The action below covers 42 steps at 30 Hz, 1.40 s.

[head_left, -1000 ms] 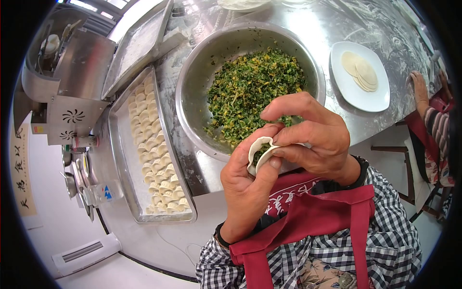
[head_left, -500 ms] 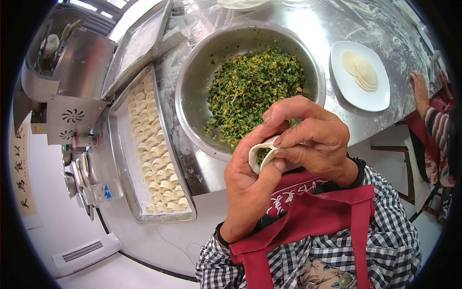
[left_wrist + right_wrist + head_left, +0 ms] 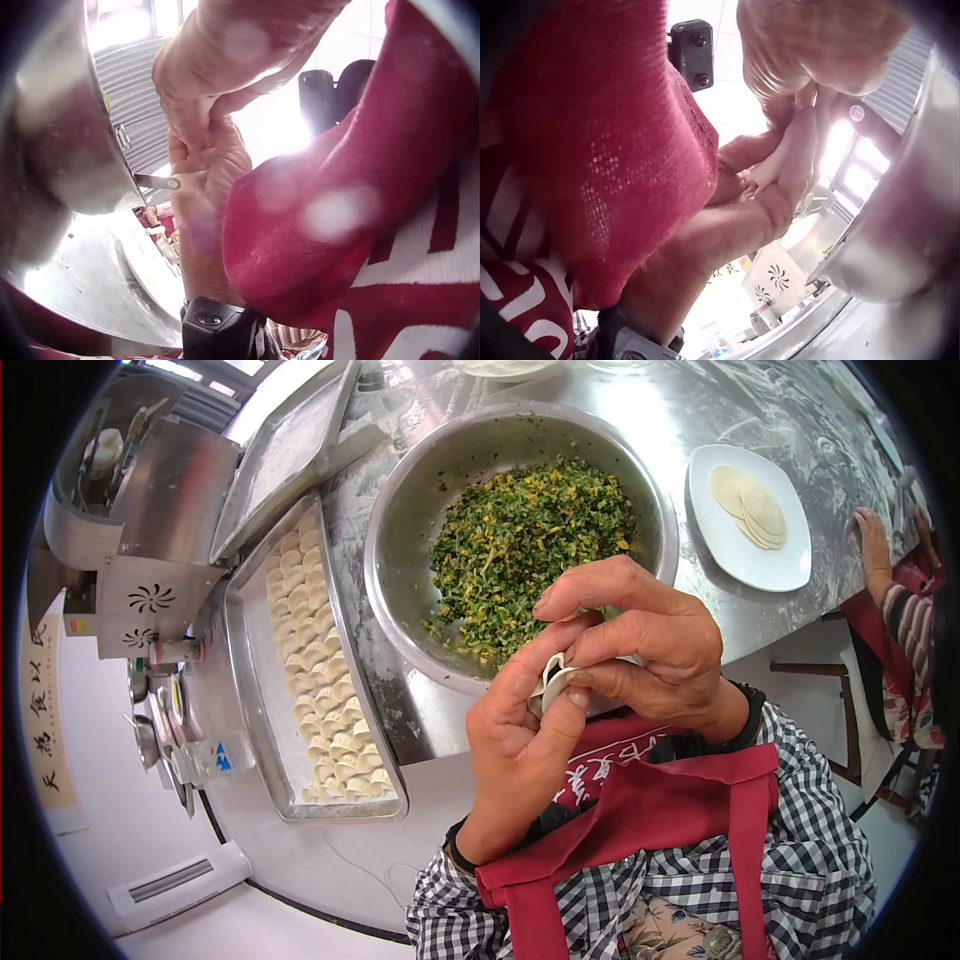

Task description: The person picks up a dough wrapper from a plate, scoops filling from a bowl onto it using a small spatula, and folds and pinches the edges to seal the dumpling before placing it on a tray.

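Near bowl [image 3: 398,550], I found left hand [image 3: 515,728] and right hand [image 3: 655,645] fingers pinching dumpling [image 3: 552,689]; judged hard squeeze could tear it.

Fingers [image 3: 612,643] apparently hide part of the dumpling [image 3: 550,688].

Filling [image 3: 530,545] lies in the bowl [image 3: 404,555] behind the held dumpling [image 3: 553,685], with a tray [image 3: 293,785] left and a plate [image 3: 735,563] right.
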Tool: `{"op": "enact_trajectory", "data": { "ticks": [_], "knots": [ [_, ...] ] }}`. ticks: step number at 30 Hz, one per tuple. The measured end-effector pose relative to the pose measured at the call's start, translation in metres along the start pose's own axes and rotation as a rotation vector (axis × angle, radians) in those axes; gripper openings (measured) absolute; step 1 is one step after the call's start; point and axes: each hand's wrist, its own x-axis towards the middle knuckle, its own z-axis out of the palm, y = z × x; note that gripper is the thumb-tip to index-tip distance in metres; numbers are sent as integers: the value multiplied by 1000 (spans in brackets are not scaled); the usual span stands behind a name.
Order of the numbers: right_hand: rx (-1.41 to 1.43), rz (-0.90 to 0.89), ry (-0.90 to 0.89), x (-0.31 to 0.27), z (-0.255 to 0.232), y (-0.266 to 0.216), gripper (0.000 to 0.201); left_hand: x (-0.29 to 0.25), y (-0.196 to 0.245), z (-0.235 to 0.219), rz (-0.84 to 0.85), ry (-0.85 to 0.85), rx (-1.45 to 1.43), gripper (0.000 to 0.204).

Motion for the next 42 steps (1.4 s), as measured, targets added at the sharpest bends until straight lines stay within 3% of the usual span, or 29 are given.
{"op": "enact_trajectory", "data": {
  "ticks": [3,5,9,13,18,22,25,27,30,42],
  "knots": [
    [-8,35,-75,-1,-2,-2,20,-2,2,-1,-26,-20,-152,41],
    [105,163,4,1,2,-7,20,-1,4,-1,-46,-32,-142,41],
    [102,94,-35,0,-1,-2,20,1,9,3,-127,8,-100,44],
    [108,108,-34,-4,0,-2,14,4,10,4,-85,-13,-40,44],
    [77,104,22,-4,2,-2,10,4,7,4,-158,92,-257,42],
    [-5,52,20,-3,3,1,12,3,3,1,-133,68,-280,40],
    [-1,31,-19,-4,2,2,17,3,2,5,-100,67,-228,41],
    [5,42,-28,-4,1,2,17,3,0,7,19,64,-45,41],
    [-4,11,-68,-3,0,4,17,0,1,5,5,19,150,42],
    [72,128,-71,-3,-1,1,25,4,4,2,-99,34,35,45]
  ]
}}
